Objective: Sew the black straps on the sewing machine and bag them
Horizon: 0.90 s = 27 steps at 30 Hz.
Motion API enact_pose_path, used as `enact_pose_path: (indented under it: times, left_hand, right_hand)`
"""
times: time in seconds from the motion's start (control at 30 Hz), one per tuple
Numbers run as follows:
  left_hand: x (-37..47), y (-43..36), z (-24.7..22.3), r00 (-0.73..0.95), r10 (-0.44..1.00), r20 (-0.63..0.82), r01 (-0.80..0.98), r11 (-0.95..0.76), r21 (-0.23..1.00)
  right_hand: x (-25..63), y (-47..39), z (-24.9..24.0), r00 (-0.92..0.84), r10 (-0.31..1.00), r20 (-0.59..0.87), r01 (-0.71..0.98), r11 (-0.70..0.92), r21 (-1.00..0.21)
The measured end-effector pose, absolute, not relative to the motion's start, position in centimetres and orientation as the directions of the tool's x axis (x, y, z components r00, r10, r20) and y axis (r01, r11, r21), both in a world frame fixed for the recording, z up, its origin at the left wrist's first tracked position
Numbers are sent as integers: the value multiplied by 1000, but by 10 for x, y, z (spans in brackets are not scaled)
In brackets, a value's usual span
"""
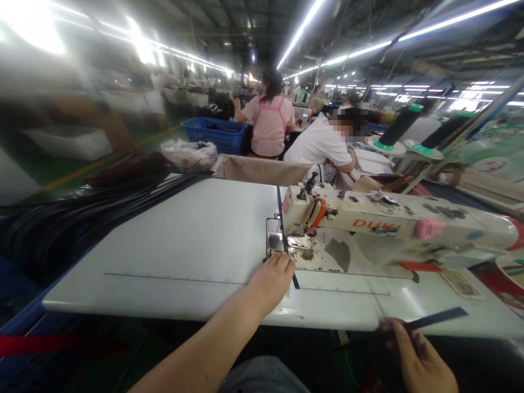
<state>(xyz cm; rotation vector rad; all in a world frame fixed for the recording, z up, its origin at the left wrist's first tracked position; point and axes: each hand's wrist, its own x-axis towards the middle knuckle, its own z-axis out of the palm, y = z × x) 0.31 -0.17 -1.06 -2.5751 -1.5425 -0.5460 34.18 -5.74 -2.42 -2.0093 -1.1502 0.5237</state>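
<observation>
Presently the left hand (272,278) is lying flat, fingers together and extended, on the white table (184,245) just in front of the sewing machine (393,224), its fingertips touching a narrow dark strap (286,245). That strap is running under the machine's needle end and trailing away behind the machine toward a heap of dark straps (82,218) piled well to the machine's left. The left hand is gripping nothing; it is only pressing down. The right hand (421,360) is sitting below the table edge, in front of the machine's body, fingers closed in a pinch on one end of a second dark strip (438,318), which is lying across the table edge. Behind the machine, two seated people are working beside a blue crate (215,134).
</observation>
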Motion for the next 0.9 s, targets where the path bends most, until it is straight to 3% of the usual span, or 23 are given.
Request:
enact_pose_path:
  times: [0.23, 0.5, 0.9]
  left_hand:
    - [6, 0, -13, 409, 833, 373, 868, -481, 121]
    - [4, 1, -17, 393, 832, 391, 870, -474, 135]
    - [-4, 16, -27, 210, 893, 399, 875, -354, 331]
  right_hand:
    - [295, -54, -13, 187, 982, -4, 577, -113, -809]
    - [245, -54, 0, -45, 998, -42, 539, -11, -842]
    - [235, -59, -4, -142, 988, -67, 526, 18, -850]
